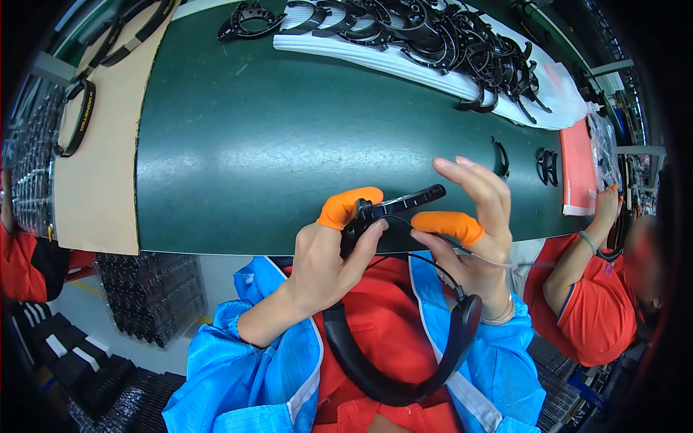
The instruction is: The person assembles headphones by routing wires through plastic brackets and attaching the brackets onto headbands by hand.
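My left hand (321,260), with an orange finger cot on one finger, is closed around a black plastic end piece (404,203) of a headphone headband. The black padded headband (390,390) hangs in a curve below my hands, against my red shirt. A thin black cable (398,219) runs from the end piece toward my right hand (480,238). My right thumb and orange-covered finger pinch this cable, while the other fingers are stretched upward. The headband's far end (468,317) lies below my right wrist, with a wire entering it.
A white foam sheet (346,56) at the back of the green table (238,166) bears many black curved parts. Small black pieces (547,167) lie at right near a pink sheet (577,169). Cardboard (97,187) with headbands is at left. A co-worker (599,296) sits at right.
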{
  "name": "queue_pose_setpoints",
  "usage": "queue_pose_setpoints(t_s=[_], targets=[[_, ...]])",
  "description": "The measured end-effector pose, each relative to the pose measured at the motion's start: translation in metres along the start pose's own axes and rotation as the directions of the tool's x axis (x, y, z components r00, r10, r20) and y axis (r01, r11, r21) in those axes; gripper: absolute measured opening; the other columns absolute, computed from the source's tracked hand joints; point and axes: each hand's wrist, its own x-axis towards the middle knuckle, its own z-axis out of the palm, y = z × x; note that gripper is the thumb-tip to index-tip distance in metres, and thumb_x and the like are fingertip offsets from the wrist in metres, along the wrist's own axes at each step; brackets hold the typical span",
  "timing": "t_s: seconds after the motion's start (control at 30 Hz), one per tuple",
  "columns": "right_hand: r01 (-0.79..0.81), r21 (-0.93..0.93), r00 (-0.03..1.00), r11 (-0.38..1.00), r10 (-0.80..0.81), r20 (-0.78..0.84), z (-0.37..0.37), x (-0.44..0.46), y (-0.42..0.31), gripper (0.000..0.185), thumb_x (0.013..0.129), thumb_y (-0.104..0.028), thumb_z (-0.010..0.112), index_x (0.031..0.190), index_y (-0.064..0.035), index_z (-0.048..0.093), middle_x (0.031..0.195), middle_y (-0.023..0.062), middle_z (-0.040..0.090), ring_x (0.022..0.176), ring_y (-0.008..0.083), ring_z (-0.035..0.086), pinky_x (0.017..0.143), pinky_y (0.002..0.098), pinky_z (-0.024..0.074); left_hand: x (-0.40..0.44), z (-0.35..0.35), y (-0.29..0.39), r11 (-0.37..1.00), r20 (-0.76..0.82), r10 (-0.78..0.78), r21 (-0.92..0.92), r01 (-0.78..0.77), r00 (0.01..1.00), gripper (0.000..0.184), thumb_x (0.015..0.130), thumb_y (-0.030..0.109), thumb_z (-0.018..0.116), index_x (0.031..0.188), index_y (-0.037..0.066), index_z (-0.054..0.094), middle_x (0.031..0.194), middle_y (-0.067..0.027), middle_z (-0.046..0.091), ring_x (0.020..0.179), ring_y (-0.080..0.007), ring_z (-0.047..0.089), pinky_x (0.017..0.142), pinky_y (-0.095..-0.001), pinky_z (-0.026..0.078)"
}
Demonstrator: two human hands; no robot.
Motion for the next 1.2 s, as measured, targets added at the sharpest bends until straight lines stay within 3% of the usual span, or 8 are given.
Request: queue_pose_setpoints(t_s=[0.03,0.37,0.43,0.7,0.8,0.93,1.03,1.2], targets=[[0.005,-0.016,1.0,1.0,-0.006,-0.025,0.003,-0.002,0.001,0.024,0.053,-0.007,0.071,0.074,-0.0048,0.06,0.11,0.0108,0.052,0.102,0.0285,0.046,0.083,0.0341,0.0385,0.0,-0.001,0.002,1.0,0.026,-0.023,-0.021,0.023,0.999,0.025,0.08,0.001,0.049,0.104,-0.006,0.046,0.078,-0.0114,0.062,0.07,-0.0141,0.061,0.06,-0.0227,0.048],[-0.05,0.151,0.995,0.987,0.062,-0.076,0.024,-0.009,-0.003,0.023,0.056,-0.001,0.07,0.075,-0.003,0.059,0.107,0.0116,0.054,0.093,0.027,0.052,0.077,0.0326,0.0416,0.002,-0.001,0.006,0.999,-0.046,-0.03,-0.038,0.028,0.998,0.016,0.082,0.003,0.047,0.094,-0.006,0.052,0.068,-0.0104,0.062,0.063,-0.0141,0.061,0.059,-0.0223,0.048],[-0.213,0.39,0.956,0.896,0.274,-0.107,0.033,-0.014,-0.006,0.02,0.058,0.005,0.067,0.075,-0.0013,0.058,0.104,0.0122,0.055,0.087,0.0259,0.055,0.073,0.0305,0.0441,0.002,0.0,0.004,1.0,-0.058,-0.024,-0.009,0.023,0.998,0.016,0.083,0.005,0.046,0.093,-0.006,0.051,0.067,-0.0101,0.062,0.061,-0.0133,0.061,0.056,-0.0219,0.047],[-0.126,0.569,0.926,0.813,0.302,-0.227,0.053,-0.024,-0.002,0.035,0.068,0.009,0.06,0.1,0.0001,0.049,0.099,0.0143,0.055,0.08,0.0159,0.057,0.07,0.0234,0.0446,0.002,0.001,0.005,0.999,-0.061,-0.025,-0.028,0.023,0.998,0.015,0.083,0.005,0.047,0.093,-0.005,0.051,0.065,-0.0087,0.061,0.057,-0.0113,0.059,0.052,-0.0211,0.046],[-0.146,0.51,0.931,0.848,0.292,-0.219,0.052,-0.023,-0.003,0.06,0.071,0.008,0.058,0.122,0.0021,0.027,0.095,0.0115,0.057,0.076,0.0122,0.056,0.065,0.0209,0.0441,0.003,0.0,0.008,0.998,-0.06,-0.037,-0.052,0.033,0.998,0.016,0.082,0.005,0.047,0.093,-0.005,0.051,0.064,-0.0087,0.061,0.058,-0.011,0.059,0.052,-0.0211,0.046],[-0.24,0.658,0.88,0.713,0.446,-0.162,0.048,-0.021,-0.008,0.062,0.072,0.007,0.058,0.123,0.0049,0.024,0.087,0.0094,0.06,0.076,0.0105,0.057,0.065,0.0187,0.044,0.002,-0.001,0.008,0.997,-0.038,-0.05,-0.056,0.048,0.998,0.016,0.082,0.005,0.047,0.094,-0.006,0.051,0.064,-0.009,0.061,0.058,-0.0111,0.059,0.053,-0.0213,0.046],[-0.211,0.701,0.857,0.681,0.474,-0.203,0.048,-0.021,-0.007,0.06,0.072,0.006,0.059,0.122,0.0055,0.026,0.087,0.0106,0.061,0.075,0.0112,0.058,0.064,0.0193,0.045,0.003,0.002,0.003,0.998,-0.046,0.02,-0.059,-0.022,0.999,0.016,0.079,0.003,0.051,0.093,-0.005,0.05,0.062,-0.0079,0.06,0.051,-0.012,0.059,0.045,-0.0213,0.044],[-0.234,0.606,0.878,0.76,0.433,-0.203,0.047,-0.029,-0.002,0.045,0.072,0.004,0.061,0.111,0.0066,0.041,0.081,0.0128,0.062,0.069,0.0122,0.059,0.059,0.0199,0.0464,0.003,0.0,0.01,0.996,-0.026,-0.056,-0.069,0.054,0.998,0.016,0.082,0.005,0.047,0.094,-0.006,0.051,0.064,-0.0089,0.061,0.057,-0.0107,0.058,0.052,-0.0209,0.046]])
